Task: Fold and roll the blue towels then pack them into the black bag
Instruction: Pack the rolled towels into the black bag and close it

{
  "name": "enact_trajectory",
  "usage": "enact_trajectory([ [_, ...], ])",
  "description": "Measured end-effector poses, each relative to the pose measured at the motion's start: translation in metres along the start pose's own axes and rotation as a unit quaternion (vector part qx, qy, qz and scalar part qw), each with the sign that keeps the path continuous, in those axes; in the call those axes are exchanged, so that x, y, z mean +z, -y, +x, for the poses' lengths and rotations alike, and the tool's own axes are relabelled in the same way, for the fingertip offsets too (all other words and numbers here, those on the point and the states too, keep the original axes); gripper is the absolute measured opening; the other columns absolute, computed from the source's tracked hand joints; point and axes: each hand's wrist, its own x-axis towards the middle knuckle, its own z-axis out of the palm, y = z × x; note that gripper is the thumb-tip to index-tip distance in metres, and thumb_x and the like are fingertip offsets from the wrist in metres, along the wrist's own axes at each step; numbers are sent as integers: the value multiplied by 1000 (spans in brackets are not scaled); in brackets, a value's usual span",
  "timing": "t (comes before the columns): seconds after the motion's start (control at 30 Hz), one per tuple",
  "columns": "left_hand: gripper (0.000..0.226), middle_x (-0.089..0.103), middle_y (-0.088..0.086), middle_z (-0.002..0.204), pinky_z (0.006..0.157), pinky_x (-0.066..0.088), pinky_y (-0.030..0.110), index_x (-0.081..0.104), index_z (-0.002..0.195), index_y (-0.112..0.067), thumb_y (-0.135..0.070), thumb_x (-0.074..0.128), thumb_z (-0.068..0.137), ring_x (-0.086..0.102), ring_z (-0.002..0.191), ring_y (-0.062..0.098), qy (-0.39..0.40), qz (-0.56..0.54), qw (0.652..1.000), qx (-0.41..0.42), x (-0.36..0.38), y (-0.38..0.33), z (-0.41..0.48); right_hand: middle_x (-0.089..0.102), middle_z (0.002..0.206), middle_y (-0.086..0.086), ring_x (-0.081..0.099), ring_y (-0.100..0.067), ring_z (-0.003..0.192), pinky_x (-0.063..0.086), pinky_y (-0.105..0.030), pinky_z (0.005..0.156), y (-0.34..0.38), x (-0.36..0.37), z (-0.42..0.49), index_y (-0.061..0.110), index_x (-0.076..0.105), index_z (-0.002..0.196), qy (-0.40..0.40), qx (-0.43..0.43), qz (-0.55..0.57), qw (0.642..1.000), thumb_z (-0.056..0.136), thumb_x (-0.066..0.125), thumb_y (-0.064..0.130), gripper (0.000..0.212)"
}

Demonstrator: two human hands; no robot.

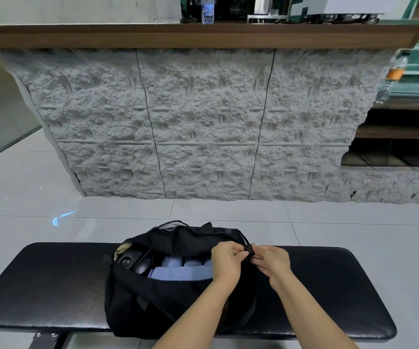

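Note:
The black bag lies on a black padded bench, its top unzipped along most of its length. Inside lie rolled blue towels, with a round black object at the left end. My left hand pinches the zipper pull at the bag's right end. My right hand grips a small black strap tab with a metal ring at that same end. The two hands are almost touching.
A rough grey stone-faced counter with a wooden top stands beyond the bench. Water bottles stand on it, and dark shelves are at the right. Pale floor tiles lie between bench and counter.

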Motion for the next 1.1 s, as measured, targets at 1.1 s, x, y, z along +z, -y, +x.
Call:
enact_trajectory([
  [1.1, 22, 59, -1, 86, 62, 37, 28, 48, 71, -20, -12, 66, 83, 54, 75, 20, -83, 231, 965, -95, -158, 67, 11, 52, 73, -11, 43, -20, 56, 43, -35, 57, -21, 12, 16, 8, 47, 66, -170, -17, -107, 980, 87, 65, 19, 30],
])
